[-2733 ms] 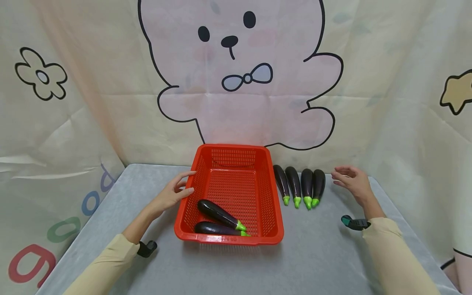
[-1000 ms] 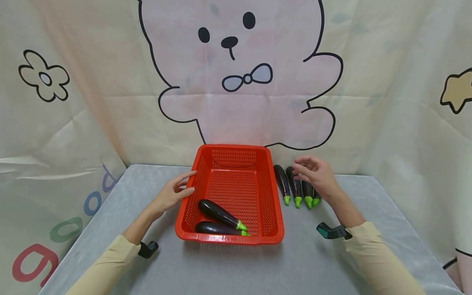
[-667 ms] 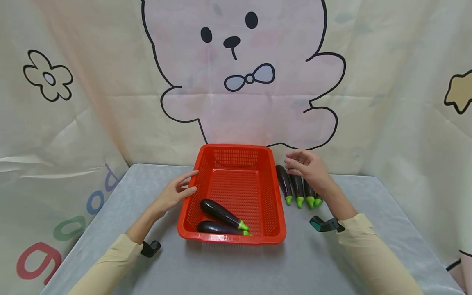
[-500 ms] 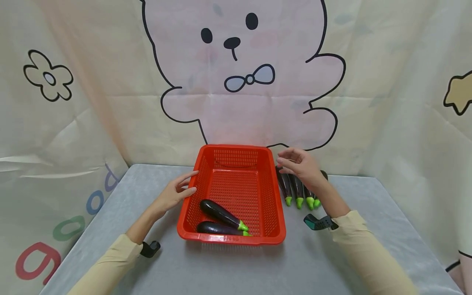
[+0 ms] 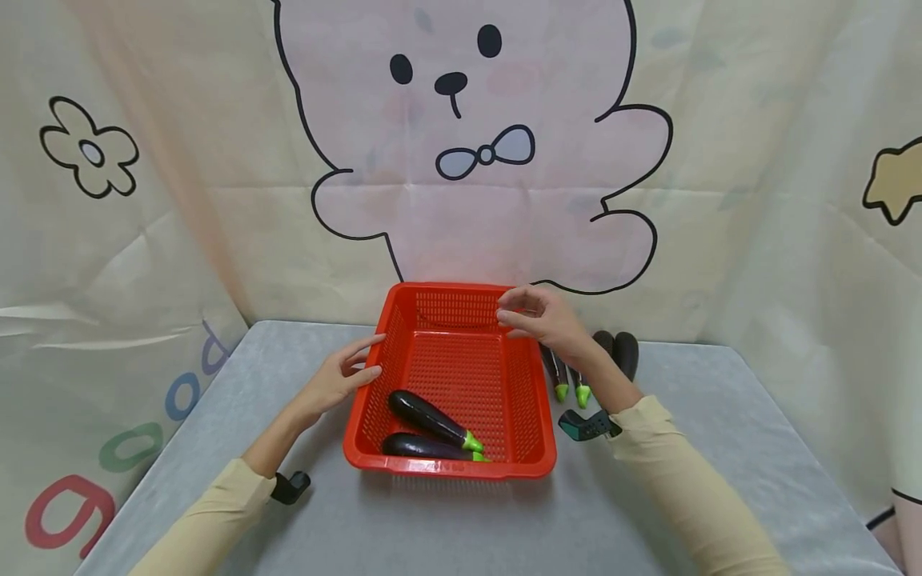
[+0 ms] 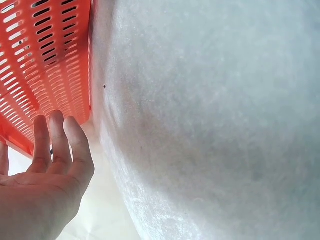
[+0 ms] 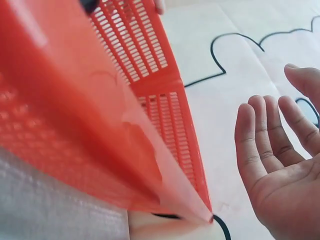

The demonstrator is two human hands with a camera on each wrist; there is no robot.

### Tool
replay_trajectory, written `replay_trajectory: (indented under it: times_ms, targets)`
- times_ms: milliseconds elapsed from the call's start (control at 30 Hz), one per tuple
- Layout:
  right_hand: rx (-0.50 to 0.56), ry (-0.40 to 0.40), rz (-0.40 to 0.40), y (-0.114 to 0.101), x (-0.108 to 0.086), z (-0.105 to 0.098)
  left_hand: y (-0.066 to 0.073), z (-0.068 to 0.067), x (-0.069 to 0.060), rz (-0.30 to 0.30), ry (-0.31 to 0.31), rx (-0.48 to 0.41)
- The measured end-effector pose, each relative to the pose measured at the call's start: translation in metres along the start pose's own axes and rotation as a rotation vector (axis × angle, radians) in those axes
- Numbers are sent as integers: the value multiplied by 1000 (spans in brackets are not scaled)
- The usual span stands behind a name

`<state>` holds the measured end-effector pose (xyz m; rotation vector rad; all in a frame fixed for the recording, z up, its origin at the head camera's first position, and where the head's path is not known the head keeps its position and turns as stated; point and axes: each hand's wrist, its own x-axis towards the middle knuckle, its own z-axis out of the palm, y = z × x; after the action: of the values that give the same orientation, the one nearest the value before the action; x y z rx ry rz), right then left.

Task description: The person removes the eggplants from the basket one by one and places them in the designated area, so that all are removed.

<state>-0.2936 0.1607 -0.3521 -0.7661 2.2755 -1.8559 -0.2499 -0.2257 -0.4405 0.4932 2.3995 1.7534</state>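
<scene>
A red plastic basket [image 5: 450, 470] with slotted walls stands mid-table. Two dark eggplants lie near its front, one slanted [image 5: 425, 416] and one along the front wall [image 5: 425, 446]. My left hand [image 5: 334, 380] touches the basket's left side with loosely extended fingers; the left wrist view shows the fingers [image 6: 60, 145] beside the slotted wall. Above the basket's right rim hovers my right hand [image 5: 551, 320], its fingers relaxed and apart from the wall. The right wrist view shows this palm [image 7: 285, 190] holding nothing.
Several more eggplants lie right of the basket, partly hidden by my right forearm; one [image 5: 627, 352] shows beyond it, another [image 5: 556, 374] beside the basket wall. A printed cloth [image 5: 461, 232] hangs behind the grey table [image 5: 461, 528].
My right hand has moved left, from beside the outer eggplants, across them, to above the basket's right rim. It has picked up nothing. My left hand and the basket stay in place.
</scene>
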Motion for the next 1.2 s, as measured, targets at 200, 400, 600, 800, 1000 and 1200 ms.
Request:
replay_trajectory:
  times_ms: [200, 400, 600, 800, 1000, 1200]
  targets:
    - [-7, -66, -15, -4, 10, 18, 0, 0, 1, 5, -6, -11]
    - [-30, -93, -33, -14, 19, 34, 2, 0, 0, 8, -12, -20]
    - [-20, -116, -26, -16, 29, 49, 1, -1, 0, 4, -8, -19]
    - [-70, -124, -15, -6, 35, 68, 0, -1, 0, -1, -18, -8]
    - [-131, -123, -14, 2, 40, 84, 0, 0, 1, -13, -20, -13]
    - [-151, -89, -1, 10, 41, 98, 0, 0, 2, -6, -26, -17]
